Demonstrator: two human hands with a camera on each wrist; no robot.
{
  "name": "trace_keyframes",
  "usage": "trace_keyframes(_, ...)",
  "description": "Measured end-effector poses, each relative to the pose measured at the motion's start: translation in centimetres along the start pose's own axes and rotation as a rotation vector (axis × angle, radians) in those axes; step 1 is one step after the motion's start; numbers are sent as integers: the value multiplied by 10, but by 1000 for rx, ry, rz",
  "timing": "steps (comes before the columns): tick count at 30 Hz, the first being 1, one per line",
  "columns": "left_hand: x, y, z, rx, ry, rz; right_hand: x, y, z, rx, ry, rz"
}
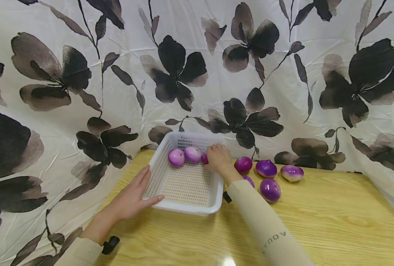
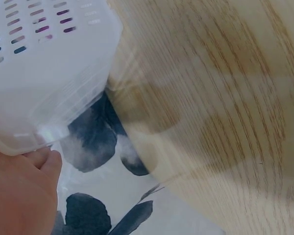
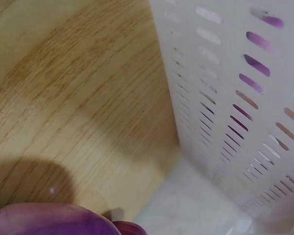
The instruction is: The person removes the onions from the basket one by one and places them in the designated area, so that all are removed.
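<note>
A white perforated plastic basket [image 1: 187, 184] stands on the wooden table with two purple-and-white onions [image 1: 176, 157] at its far left inside. My right hand [image 1: 218, 159] reaches over the right rim and holds a red onion [image 1: 204, 158] inside the basket, largely hidden by the fingers. At the basket's left front corner, my left hand [image 1: 133, 195] touches the rim, its fingers along the left side and the thumb stretched over the front edge. In the left wrist view, the left hand's fingertips [image 2: 51, 159] sit right at the basket rim.
Right of the basket lie several purple onions, among them a round one [image 1: 270, 190], a pointed one [image 1: 266, 168] and a white-bottomed one [image 1: 291, 173]. A flower-printed cloth [image 1: 190, 33] hangs behind the wooden table [image 1: 333, 218].
</note>
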State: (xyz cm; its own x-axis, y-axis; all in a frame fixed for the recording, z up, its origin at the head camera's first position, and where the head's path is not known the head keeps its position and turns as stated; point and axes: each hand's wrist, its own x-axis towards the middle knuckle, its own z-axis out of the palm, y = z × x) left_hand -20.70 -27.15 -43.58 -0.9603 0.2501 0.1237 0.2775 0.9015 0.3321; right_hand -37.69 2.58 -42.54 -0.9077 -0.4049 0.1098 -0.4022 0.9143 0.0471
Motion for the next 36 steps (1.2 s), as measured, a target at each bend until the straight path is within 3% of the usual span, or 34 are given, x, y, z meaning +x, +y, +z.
trace_keyframes(7, 0, 1, -2, 4, 8, 6, -2, 0, -6, -25, -29, -16)
trace_keyframes(16, 0, 4, -3, 6, -2, 9, -7, 2, -6, 52, -43, -26)
trace_keyframes(22, -3, 2, -10, 19, -5, -8, -5, 4, -7, 271, -1, -98)
trace_keyframes(29, 2, 1, -10, 17, -15, 17, -14, 13, -31, 593, 26, -174)
trace_keyframes(36, 2, 0, -2, 0, -14, 6, -34, 18, -56, 658, 82, -253)
